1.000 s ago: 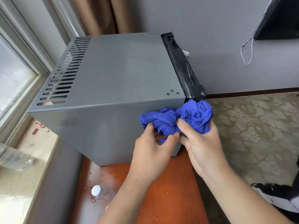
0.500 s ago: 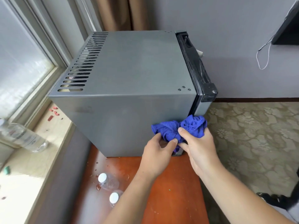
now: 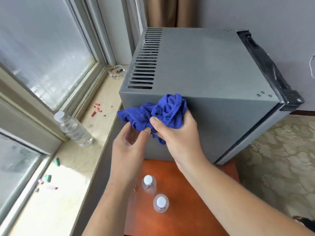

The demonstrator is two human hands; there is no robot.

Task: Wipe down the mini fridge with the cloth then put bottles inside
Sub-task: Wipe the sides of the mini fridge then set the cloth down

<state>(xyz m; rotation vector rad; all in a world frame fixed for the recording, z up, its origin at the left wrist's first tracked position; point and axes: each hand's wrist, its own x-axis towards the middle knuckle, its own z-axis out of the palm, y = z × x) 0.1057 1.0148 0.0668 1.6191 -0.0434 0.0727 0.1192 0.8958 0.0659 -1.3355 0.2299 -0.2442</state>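
A grey mini fridge stands on a red-brown table, its black-edged door shut and facing right. A bunched blue cloth lies against the fridge's near side, close to its upper left corner. My right hand grips the cloth and holds it to the panel. My left hand pinches the cloth's lower edge with thumb and fingertips. Two clear bottles with white caps stand on the table below my arms. A third bottle stands on the windowsill.
A stone windowsill runs along the left under the window, strewn with small coloured bits. A clear glass dish sits at its far end. Patterned carpet lies to the right. The wall is close behind the fridge door.
The cloth and both hands have slid left along the fridge's near side, from its lower right corner by the door to its upper left. The view has swung left too.
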